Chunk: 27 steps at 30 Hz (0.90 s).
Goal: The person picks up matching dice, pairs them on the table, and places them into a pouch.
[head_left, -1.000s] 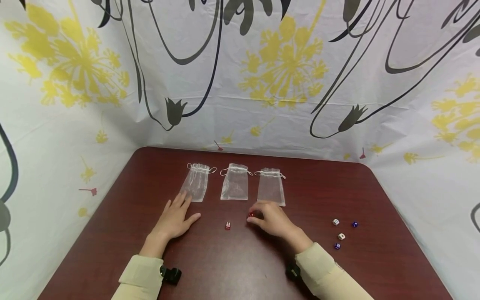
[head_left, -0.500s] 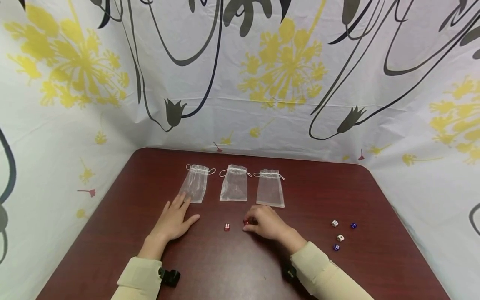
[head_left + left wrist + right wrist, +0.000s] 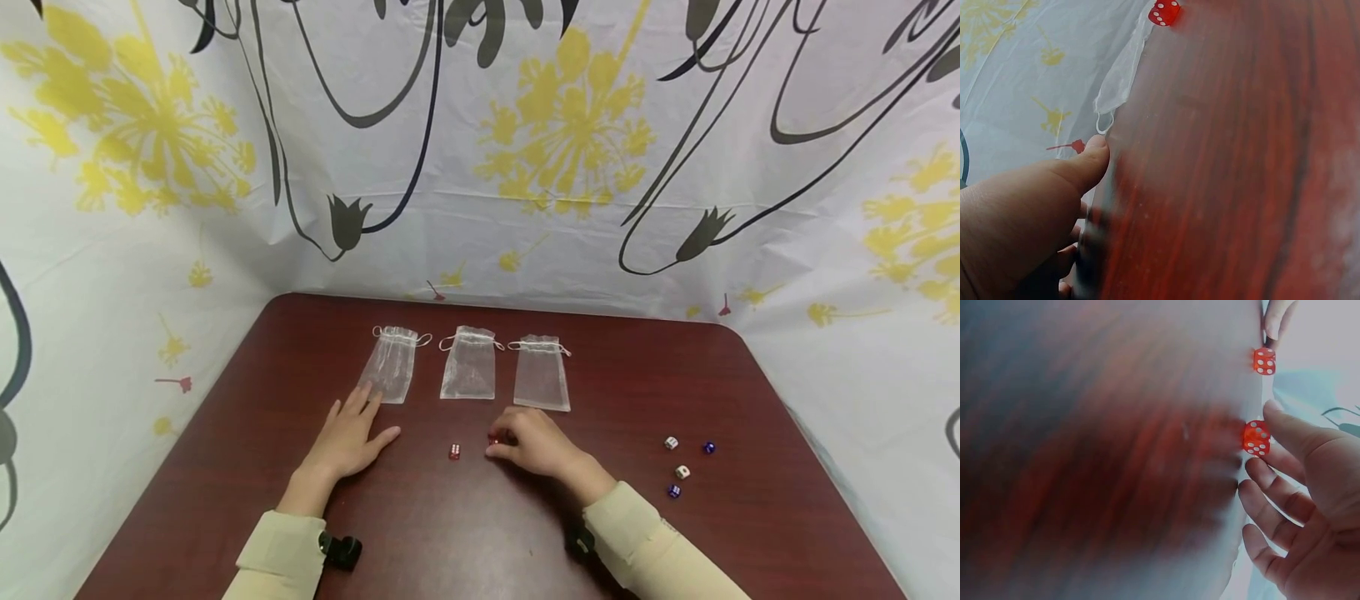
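Note:
My left hand point(image 3: 347, 437) lies flat with fingers spread on the table, fingertips at the lower edge of the left sheer drawstring bag point(image 3: 390, 367). My right hand point(image 3: 536, 442) pinches a red die point(image 3: 1257, 437) between thumb and index finger, low over the tabletop; the other fingers are loosely bent. Between the two hands a second red die point(image 3: 454, 452) sits on the table, its six white pips plain in the right wrist view. A middle drawstring bag point(image 3: 469, 367) and a right one point(image 3: 542, 375) lie flat beyond the hands.
Off to the right on the dark red table point(image 3: 750, 533) are two white dice point(image 3: 671, 443) and two blue dice point(image 3: 674, 492). A patterned cloth point(image 3: 420, 167) hangs behind the table and along its sides.
Over the last second my right hand has shifted slightly left, bringing its red die nearer the other one. In the latest half second it hardly moves. The left hand stays put.

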Available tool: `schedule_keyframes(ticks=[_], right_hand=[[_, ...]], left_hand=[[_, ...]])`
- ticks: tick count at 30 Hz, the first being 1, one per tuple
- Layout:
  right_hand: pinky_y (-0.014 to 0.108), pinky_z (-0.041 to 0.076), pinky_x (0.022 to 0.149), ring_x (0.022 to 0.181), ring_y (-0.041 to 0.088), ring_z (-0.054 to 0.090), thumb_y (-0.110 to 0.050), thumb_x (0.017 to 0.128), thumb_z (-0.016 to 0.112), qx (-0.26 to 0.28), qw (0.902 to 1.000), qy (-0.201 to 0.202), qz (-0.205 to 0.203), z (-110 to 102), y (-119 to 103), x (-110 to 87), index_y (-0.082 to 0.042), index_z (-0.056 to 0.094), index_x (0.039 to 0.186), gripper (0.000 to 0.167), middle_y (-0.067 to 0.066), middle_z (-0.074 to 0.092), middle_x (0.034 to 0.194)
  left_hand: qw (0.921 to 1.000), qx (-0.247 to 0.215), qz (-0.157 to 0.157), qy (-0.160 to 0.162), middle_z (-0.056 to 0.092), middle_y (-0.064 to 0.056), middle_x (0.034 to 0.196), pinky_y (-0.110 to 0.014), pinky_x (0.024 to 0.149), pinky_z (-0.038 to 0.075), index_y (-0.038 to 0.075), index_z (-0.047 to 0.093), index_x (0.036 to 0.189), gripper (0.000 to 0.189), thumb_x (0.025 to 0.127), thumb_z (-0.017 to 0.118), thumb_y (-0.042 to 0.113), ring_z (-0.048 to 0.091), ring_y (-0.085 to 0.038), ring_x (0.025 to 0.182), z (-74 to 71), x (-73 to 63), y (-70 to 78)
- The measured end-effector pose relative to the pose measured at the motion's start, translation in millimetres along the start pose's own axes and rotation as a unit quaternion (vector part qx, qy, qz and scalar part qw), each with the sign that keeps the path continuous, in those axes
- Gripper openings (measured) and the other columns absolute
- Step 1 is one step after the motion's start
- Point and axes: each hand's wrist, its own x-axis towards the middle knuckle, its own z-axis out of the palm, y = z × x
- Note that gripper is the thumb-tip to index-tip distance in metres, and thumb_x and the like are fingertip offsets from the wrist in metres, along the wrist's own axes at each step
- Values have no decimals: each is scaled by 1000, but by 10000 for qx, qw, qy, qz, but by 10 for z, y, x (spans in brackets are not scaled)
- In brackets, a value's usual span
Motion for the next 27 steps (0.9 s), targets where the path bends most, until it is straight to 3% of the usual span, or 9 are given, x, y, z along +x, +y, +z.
schedule_keyframes(ticks=[13,23,27], right_hand=[[32,53,73,80,11,63,-29,89,80,144,9981,601,62,-46,26,-40,-12,75,98,19,-4,69,90],[39,55,81,87,15,66,-26,90,80,376,9954,862,159,-104,30,-46,-5,75,107,27,0,71,95],[40,55,82,88,16,66,-25,90,79,425,9950,879,193,-120,15,-50,-5,74,108,28,1,71,97]], left_hand=[[9997,-228,-29,-105,19,-28,163,-66,119,10,-4,32,155,78,102,58,46,15,-45,151,-55,16,27],[9997,-149,33,204,27,-28,160,-64,119,13,-5,37,153,74,102,58,45,19,-46,150,-106,65,63],[9987,-156,-40,490,31,-31,157,-64,118,19,-7,41,150,67,103,58,38,23,-49,147,-127,107,44]])
